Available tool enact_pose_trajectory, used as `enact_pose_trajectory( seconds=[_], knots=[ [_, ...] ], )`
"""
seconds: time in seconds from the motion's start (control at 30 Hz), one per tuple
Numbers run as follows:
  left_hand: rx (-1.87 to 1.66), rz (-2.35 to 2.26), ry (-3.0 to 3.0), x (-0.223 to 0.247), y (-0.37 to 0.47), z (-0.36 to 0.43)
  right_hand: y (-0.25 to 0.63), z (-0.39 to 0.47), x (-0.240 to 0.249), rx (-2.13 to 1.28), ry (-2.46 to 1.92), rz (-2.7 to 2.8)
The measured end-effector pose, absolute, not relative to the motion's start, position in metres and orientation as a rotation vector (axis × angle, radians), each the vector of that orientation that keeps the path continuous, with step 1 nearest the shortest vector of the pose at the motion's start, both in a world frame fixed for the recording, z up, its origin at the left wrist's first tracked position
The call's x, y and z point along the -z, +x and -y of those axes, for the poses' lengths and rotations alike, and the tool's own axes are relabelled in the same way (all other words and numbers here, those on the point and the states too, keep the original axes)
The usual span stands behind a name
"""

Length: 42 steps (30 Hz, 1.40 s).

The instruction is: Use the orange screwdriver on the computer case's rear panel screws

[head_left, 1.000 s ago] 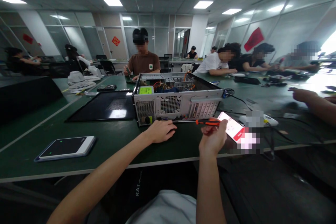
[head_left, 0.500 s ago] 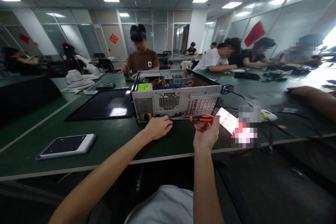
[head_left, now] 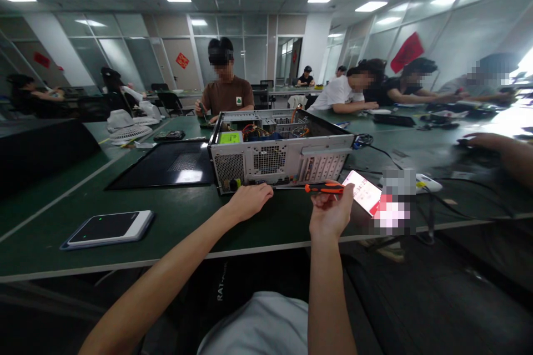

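Observation:
An open computer case (head_left: 287,158) lies on the green table, its metal back panel facing me and coloured wires showing inside. My right hand (head_left: 332,208) is closed on the orange and black handle of a screwdriver (head_left: 323,188), whose thin shaft points left along the panel's lower edge. Near the shaft's far end, my left hand (head_left: 252,199) is at the bottom of the panel, its fingers bent together; whatever they pinch is too small to make out. Just right of my right hand lies a phone (head_left: 363,193) with a lit screen.
A black side panel (head_left: 166,165) lies left of the case. Nearer me is a white and grey device (head_left: 109,228). A white power strip (head_left: 428,183) with cables is on the right. A person in brown (head_left: 228,94) sits across the table; a forearm (head_left: 495,144) rests at far right.
My right hand and the screwdriver have shifted slightly right. My left hand stays at the panel's lower edge. The whole view has moved a little.

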<state>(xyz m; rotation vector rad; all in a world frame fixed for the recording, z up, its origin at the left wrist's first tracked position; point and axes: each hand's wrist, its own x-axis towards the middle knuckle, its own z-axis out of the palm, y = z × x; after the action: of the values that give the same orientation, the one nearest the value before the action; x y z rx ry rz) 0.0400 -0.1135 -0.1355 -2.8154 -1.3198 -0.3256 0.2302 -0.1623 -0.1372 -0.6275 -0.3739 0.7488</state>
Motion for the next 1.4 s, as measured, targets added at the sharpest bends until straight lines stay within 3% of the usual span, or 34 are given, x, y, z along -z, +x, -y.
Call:
enact_pose_trajectory(
  seconds=[0.27,0.47,0.67,0.9,1.4],
  knots=[
    [1.021,1.568,-3.025,0.142,0.032,0.107,0.229,0.165,0.136,-0.752,-0.591,0.382],
    [0.602,1.429,-2.896,0.143,0.037,0.116,0.228,0.159,0.139,-0.767,-0.62,0.346],
    [0.724,1.279,-2.915,0.14,0.044,0.133,0.213,0.151,0.143,-0.839,-0.638,0.298],
    [0.404,0.955,-3.234,0.131,0.039,0.148,0.208,0.149,0.143,-0.874,-0.613,0.263],
    [0.355,0.926,-3.168,0.135,0.038,0.145,0.213,0.149,0.148,-0.903,-0.595,0.303]
  ],
)
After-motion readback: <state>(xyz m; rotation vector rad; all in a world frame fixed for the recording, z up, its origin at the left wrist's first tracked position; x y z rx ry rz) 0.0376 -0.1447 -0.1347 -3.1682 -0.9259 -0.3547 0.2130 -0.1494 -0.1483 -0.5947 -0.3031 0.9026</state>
